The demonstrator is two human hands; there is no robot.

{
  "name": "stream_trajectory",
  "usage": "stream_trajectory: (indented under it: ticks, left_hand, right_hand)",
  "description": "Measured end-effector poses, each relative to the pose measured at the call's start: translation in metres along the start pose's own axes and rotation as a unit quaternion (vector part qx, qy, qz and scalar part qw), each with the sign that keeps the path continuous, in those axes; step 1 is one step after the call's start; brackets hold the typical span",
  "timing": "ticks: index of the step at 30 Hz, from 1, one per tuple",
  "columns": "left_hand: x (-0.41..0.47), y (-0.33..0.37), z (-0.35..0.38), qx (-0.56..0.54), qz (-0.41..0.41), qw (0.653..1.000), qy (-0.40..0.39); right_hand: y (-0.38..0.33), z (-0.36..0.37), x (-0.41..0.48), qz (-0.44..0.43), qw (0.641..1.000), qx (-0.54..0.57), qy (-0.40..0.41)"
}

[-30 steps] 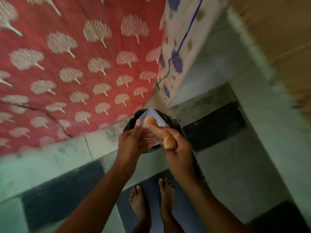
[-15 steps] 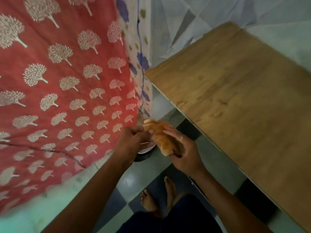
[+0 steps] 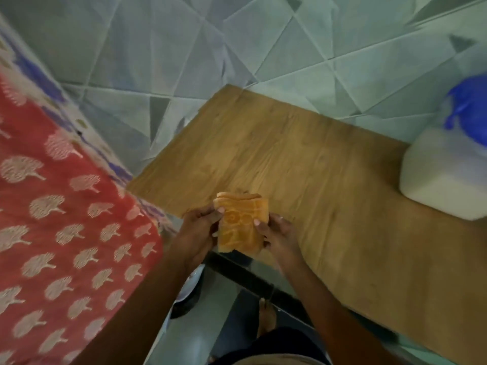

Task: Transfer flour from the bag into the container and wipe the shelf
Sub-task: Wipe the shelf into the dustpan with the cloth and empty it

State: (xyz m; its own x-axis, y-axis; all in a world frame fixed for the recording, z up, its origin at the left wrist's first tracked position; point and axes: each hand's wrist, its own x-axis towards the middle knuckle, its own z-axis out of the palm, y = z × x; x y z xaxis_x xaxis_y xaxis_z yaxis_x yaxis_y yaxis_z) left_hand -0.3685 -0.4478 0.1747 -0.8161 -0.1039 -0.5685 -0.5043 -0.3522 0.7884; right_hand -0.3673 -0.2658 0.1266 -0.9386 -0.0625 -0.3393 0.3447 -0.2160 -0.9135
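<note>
Wiping step, by the look of it: folded orange cloth pinched between left hand and right hand, fingers of both pressed onto its edges, poised over the near edge of the wooden shelf. Off at the shelf's far right end, a white container with a blue bag just behind it. Next, probably: lower cloth flat onto the shelf, sweep across the bare wood.

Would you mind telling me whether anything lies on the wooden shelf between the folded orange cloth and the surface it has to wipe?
Nothing visible does. The left hand and right hand hold the folded orange cloth over the near edge of the wooden shelf, which looks bare ahead. The white container sits far right, beside a blue bag.
</note>
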Motion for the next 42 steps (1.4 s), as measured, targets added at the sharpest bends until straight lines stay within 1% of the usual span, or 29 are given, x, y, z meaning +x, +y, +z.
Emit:
stream_trajectory:
  ticks: [1, 3, 5, 8, 10, 14, 17, 21, 23, 26, 28, 30, 32, 33, 34, 36, 38, 40, 42]
  left_hand:
    - [0.011, 0.000, 0.011, 0.004, 0.008, 1.000, 0.010]
    - [0.031, -0.002, 0.025, 0.047, 0.015, 0.999, 0.023]
    - [0.047, -0.005, 0.033, 0.114, 0.007, 0.993, 0.007]
    - [0.076, -0.006, 0.034, 0.238, 0.030, 0.971, -0.017]
    - [0.091, -0.007, 0.031, 0.289, 0.058, 0.955, -0.024]
    - [0.116, 0.000, 0.027, 0.310, 0.091, 0.946, -0.043]
    - [0.136, 0.004, 0.014, 0.329, 0.127, 0.935, -0.046]
    - [0.161, 0.012, -0.002, 0.336, 0.142, 0.930, -0.051]
    - [0.170, 0.012, -0.008, 0.356, 0.164, 0.919, -0.052]
    - [0.185, 0.003, -0.016, 0.383, 0.218, 0.897, -0.036]
    - [0.192, -0.001, -0.018, 0.410, 0.258, 0.875, -0.020]
    - [0.193, -0.001, -0.017, 0.451, 0.292, 0.843, -0.002]
    - [0.189, -0.001, -0.015, 0.487, 0.308, 0.817, 0.018]
    - [0.187, -0.001, -0.015, 0.507, 0.326, 0.797, 0.032]
    - [0.186, -0.004, -0.015, 0.528, 0.356, 0.770, 0.033]
    - [0.187, -0.010, -0.018, 0.567, 0.395, 0.723, -0.013]
    - [0.192, -0.020, -0.025, 0.601, 0.410, 0.683, -0.061]
    - [0.195, -0.027, -0.031, 0.614, 0.409, 0.670, -0.080]
    - [0.191, -0.027, -0.029, 0.616, 0.401, 0.673, -0.082]
  right_hand:
    - [-0.004, -0.009, 0.010, 0.005, 1.000, -0.007, 0.011]
    - [-0.007, -0.022, 0.027, 0.020, 0.999, -0.031, 0.036]
    - [-0.006, -0.030, 0.043, 0.026, 0.997, -0.059, 0.040]
    - [0.000, -0.040, 0.072, 0.004, 0.996, -0.086, 0.029]
    - [0.004, -0.042, 0.083, -0.008, 0.993, -0.111, 0.025]
    - [0.007, -0.033, 0.107, -0.017, 0.990, -0.135, 0.022]
    - [0.011, -0.020, 0.126, -0.038, 0.978, -0.203, 0.042]
    - [0.014, 0.000, 0.144, -0.004, 0.962, -0.266, 0.057]
    - [0.012, 0.005, 0.150, -0.005, 0.952, -0.299, 0.072]
    - [0.007, 0.012, 0.153, -0.017, 0.932, -0.353, 0.084]
    - [0.003, 0.016, 0.154, -0.031, 0.917, -0.388, 0.081]
    - [0.000, 0.018, 0.154, -0.057, 0.899, -0.425, 0.094]
    - [0.003, 0.019, 0.153, -0.066, 0.866, -0.482, 0.116]
    - [0.005, 0.020, 0.155, -0.083, 0.847, -0.511, 0.123]
    - [0.007, 0.020, 0.155, -0.122, 0.829, -0.532, 0.121]
    - [0.010, 0.021, 0.157, -0.213, 0.795, -0.561, 0.093]
    - [0.019, 0.019, 0.161, -0.250, 0.759, -0.599, 0.053]
    - [0.026, 0.018, 0.164, -0.239, 0.744, -0.622, 0.048]
    - [0.028, 0.018, 0.163, -0.227, 0.727, -0.646, 0.055]
